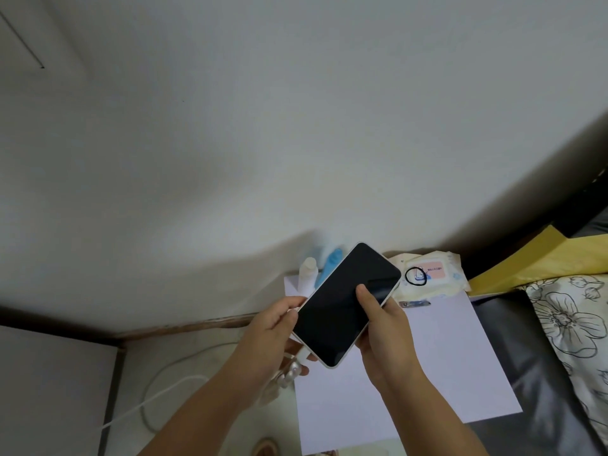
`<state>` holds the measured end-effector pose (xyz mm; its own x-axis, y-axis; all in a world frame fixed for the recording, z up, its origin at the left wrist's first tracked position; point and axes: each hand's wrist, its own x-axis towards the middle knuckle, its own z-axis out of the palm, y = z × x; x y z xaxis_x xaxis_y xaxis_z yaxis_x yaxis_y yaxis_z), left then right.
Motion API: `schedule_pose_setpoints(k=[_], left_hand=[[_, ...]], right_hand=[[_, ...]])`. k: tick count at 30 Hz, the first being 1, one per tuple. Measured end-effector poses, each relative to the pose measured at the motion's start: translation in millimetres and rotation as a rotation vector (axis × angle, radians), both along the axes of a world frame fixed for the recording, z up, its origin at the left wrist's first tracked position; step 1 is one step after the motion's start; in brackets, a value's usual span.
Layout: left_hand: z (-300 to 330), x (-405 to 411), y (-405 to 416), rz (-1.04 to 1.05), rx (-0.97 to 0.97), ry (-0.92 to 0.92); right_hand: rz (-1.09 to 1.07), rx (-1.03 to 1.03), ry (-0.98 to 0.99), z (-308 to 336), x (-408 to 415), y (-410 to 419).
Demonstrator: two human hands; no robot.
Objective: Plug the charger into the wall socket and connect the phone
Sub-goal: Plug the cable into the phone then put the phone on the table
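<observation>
A phone (342, 304) with a dark screen and a white rim is held tilted above a white sheet, screen up. My right hand (383, 327) grips its right edge, thumb resting on the glass. My left hand (273, 334) holds the left edge near the bottom corner, with a small white plug end (301, 353) under the fingers at the phone's lower end. A white charger cable (164, 390) loops across the floor to the lower left. No wall socket is in view.
A white sheet (444, 373) covers the low table. Behind the phone stand a small white bottle (308, 274) and a blue object (330, 264). A wipes pack (431, 274) with a black hair tie lies by the wall. A floral pillow (572, 327) lies at right.
</observation>
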<state>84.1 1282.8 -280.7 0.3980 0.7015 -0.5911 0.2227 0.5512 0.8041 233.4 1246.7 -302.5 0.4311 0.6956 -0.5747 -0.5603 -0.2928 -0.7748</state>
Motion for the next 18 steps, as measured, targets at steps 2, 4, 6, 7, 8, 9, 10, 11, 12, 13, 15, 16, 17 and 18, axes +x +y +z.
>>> schedule_pose_setpoints(k=[2, 4, 6, 7, 8, 9, 10, 11, 12, 13, 15, 16, 17, 18], left_hand=[[1, 0, 0, 0.044, -0.048, -0.023], [2, 0, 1, 0.077, -0.085, -0.033], [0, -1, 2, 0.091, -0.092, -0.042], [-1, -1, 2, 0.095, -0.092, -0.049], [-2, -1, 2, 0.092, -0.092, -0.054], [-2, -1, 2, 0.085, -0.092, -0.059], [-3, -1, 2, 0.078, -0.092, -0.067], [-4, -1, 2, 0.076, -0.092, -0.075], [-4, -2, 1, 0.076, -0.092, -0.080], [-5, -1, 1, 0.073, -0.094, -0.081], [-7, -2, 1, 0.055, -0.097, -0.066], [-8, -2, 1, 0.045, -0.098, -0.058], [-9, -1, 1, 0.038, -0.100, -0.050], [-11, -1, 1, 0.033, -0.100, -0.044]], right_hand=[[0.014, 0.017, 0.080, 0, 2, -2], [0.035, 0.052, 0.142, 0, 5, -6], [0.039, 0.088, 0.187, 0, 6, -9], [0.033, 0.106, 0.212, -1, 6, -10], [0.030, 0.124, 0.234, -1, 6, -11], [0.030, 0.141, 0.249, -2, 6, -12], [0.036, 0.155, 0.257, -3, 7, -12], [0.044, 0.165, 0.259, -4, 7, -13], [0.050, 0.173, 0.262, -5, 8, -14], [0.055, 0.180, 0.267, -6, 8, -14], [0.063, 0.193, 0.287, -7, 9, -15], [0.063, 0.195, 0.302, -9, 10, -16], [0.058, 0.196, 0.320, -10, 11, -17], [0.052, 0.199, 0.342, -12, 12, -18]])
